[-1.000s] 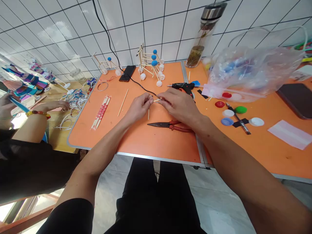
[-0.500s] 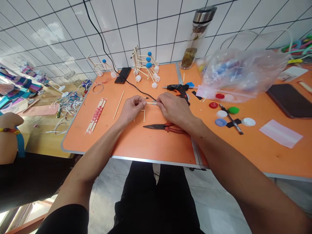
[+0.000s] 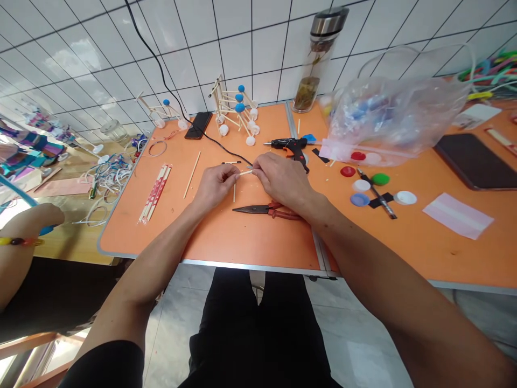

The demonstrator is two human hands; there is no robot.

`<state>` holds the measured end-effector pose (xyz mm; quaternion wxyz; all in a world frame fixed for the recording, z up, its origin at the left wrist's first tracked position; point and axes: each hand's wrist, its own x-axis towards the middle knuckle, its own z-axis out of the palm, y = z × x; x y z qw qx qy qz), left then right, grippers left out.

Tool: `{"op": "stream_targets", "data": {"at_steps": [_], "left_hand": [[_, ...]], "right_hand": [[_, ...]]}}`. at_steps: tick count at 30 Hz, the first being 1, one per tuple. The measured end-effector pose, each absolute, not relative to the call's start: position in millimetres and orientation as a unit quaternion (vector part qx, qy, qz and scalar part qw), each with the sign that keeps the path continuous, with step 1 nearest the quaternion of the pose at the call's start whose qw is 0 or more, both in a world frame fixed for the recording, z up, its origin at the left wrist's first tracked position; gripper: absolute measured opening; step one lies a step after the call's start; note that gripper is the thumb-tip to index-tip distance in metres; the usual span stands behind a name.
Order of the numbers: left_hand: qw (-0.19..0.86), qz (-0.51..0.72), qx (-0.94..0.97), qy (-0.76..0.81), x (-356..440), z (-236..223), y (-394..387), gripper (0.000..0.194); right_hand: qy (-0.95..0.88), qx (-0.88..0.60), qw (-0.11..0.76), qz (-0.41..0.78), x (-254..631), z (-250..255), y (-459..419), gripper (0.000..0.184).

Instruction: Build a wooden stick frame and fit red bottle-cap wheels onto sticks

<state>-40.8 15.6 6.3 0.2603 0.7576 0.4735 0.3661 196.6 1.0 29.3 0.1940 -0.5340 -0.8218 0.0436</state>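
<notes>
A thin wooden stick (image 3: 245, 173) is held level in the narrow gap between the left hand (image 3: 217, 186) and the right hand (image 3: 280, 180), pinched at its ends by the fingertips of both. Neither hand is open wide; each is closed closely around the stick. A short stick (image 3: 234, 192) is seen just below the left hand, and another stick (image 3: 231, 162) lies just above it. Pliers with red handles (image 3: 266, 211) are laid on the orange surface (image 3: 226, 237) just below the right hand, and a black glue gun (image 3: 287, 144) is placed beyond that hand. A black cable (image 3: 226, 150) is run across the surface behind the hands. A stick model with blue balls (image 3: 234, 110) is stood near the far edge, beside a black phone (image 3: 193, 125). Packets of chopsticks (image 3: 155, 193) are laid to the left. A co-worker's hand (image 3: 36, 218) is seen farther left, off the surface.
</notes>
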Motion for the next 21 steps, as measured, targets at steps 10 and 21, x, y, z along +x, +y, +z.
{"op": "stream_targets", "data": {"at_steps": [10,21], "left_hand": [[0.266,0.409,0.643,0.59,-61,13,30,0.01],[0.214,0.397,0.535,0.714,-87,47,93,0.021]], "right_hand": [[-0.82,-0.541,0.185,0.025,197,33,-1,0.034],[-0.834,-0.523,0.177,0.005,200,34,-3,0.036]]}}
